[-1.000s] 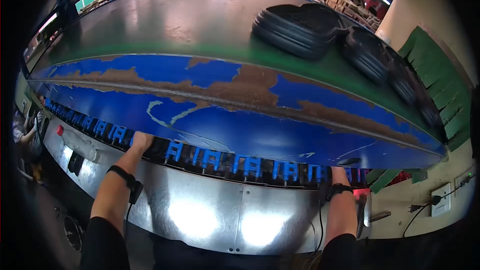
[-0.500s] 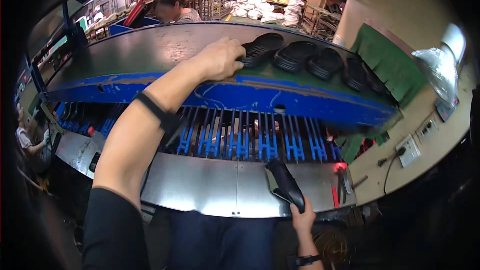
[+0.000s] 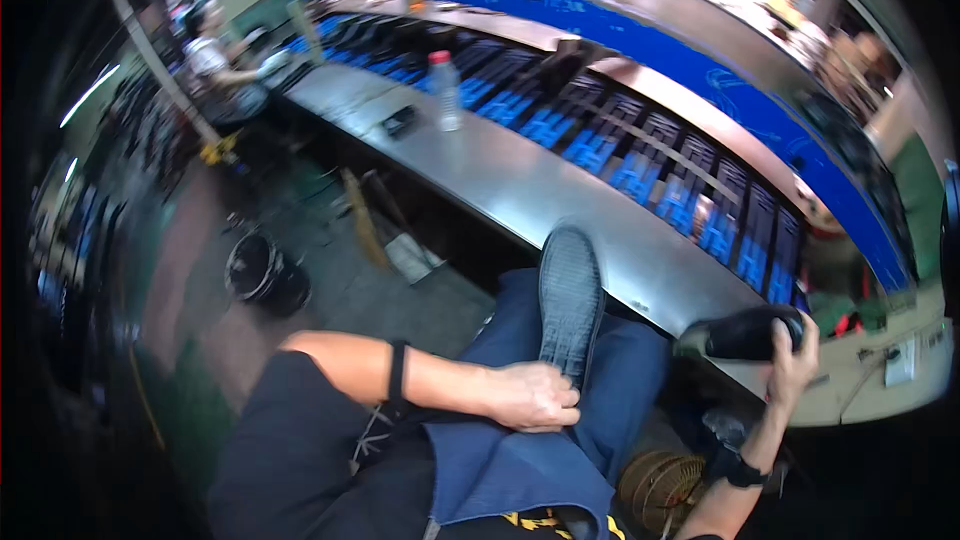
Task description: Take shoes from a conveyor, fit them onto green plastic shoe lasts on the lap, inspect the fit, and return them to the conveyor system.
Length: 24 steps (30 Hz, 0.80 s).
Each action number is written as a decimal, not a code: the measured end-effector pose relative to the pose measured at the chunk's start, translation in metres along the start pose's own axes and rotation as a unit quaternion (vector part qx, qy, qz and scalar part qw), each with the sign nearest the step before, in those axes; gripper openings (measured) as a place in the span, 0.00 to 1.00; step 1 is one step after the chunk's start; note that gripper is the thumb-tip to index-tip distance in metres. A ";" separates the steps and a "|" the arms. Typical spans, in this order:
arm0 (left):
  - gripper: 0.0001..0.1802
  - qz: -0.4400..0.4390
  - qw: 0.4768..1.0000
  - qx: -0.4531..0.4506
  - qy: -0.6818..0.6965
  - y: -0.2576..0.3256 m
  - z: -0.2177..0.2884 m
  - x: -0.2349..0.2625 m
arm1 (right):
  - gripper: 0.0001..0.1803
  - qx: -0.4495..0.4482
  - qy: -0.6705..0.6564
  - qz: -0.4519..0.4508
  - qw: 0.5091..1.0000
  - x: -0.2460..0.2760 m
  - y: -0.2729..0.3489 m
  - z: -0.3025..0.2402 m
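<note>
A black shoe sole (image 3: 570,290) stands tilted over my lap, its ribbed tread toward me. My left hand (image 3: 532,397) is closed round its lower end. Out to the right, beyond my knee, my right hand (image 3: 793,365) grips a black shoe upper (image 3: 742,333) at one end. It is held over the right part of the metal worktop (image 3: 520,175), blurred by motion. The sole's far end reaches the worktop's front edge; whether it touches I cannot tell.
Behind the worktop runs a rack with blue brackets (image 3: 630,178) under a blue-edged shelf (image 3: 640,25). A red-capped bottle (image 3: 445,95) and a small black object (image 3: 400,121) stand at left. On the floor are a dark bucket (image 3: 265,275) and dustpan (image 3: 410,258). A co-worker (image 3: 215,60) sits far left.
My left hand has taken a sole off the upper shelf and brought it down to my lap. My right hand has moved right with the shoe upper. The view has swung left and down.
</note>
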<state>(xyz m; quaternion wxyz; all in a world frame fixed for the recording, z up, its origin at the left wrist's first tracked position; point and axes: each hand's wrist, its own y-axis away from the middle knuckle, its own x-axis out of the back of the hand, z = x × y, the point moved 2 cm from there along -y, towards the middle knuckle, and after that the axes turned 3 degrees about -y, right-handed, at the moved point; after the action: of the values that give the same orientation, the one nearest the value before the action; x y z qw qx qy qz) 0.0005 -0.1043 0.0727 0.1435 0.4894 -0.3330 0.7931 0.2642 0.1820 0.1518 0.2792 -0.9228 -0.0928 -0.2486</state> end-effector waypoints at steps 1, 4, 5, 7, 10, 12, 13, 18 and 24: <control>0.14 0.014 0.997 0.068 0.031 0.039 -0.001 -0.047 | 0.23 -0.007 -0.052 -0.002 0.999 -0.003 0.002 0.007; 0.17 0.054 0.984 0.145 0.088 0.062 -0.004 -0.071 | 0.25 0.001 -0.122 -0.055 0.991 -0.040 0.029 0.035; 0.16 0.104 0.965 0.153 0.187 0.060 -0.004 -0.065 | 0.26 -0.004 -0.168 -0.112 0.979 -0.061 0.042 0.035; 0.11 0.233 0.941 0.158 0.188 0.060 -0.028 -0.048 | 0.30 -0.117 -0.302 -0.217 0.921 -0.099 0.081 0.048; 0.23 0.426 0.788 0.445 -0.014 0.080 -0.093 -0.017 | 0.35 -0.111 -0.282 -0.254 0.918 -0.181 0.080 0.056; 0.29 0.481 0.650 0.584 -0.066 0.101 -0.147 -0.034 | 0.36 -0.100 -0.323 -0.315 0.887 -0.235 0.069 0.037; 0.28 0.396 0.703 0.584 0.086 0.102 -0.167 -0.034 | 0.36 -0.098 -0.338 -0.335 0.874 -0.253 0.063 0.032; 0.17 0.463 0.615 0.436 0.466 0.068 -0.173 -0.035 | 0.37 -0.112 -0.395 -0.422 0.808 -0.324 0.052 0.012; 0.26 0.343 0.397 0.102 0.845 0.052 -0.133 0.011 | 0.38 -0.153 -0.449 -0.482 0.737 -0.360 0.063 -0.006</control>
<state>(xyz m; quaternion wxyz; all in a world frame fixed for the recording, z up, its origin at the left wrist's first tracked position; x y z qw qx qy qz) -0.1236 -0.0547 0.0221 0.0165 -0.5756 -0.0976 0.8117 -0.0279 0.1150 -0.0574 -0.0966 -0.7897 -0.6002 0.0820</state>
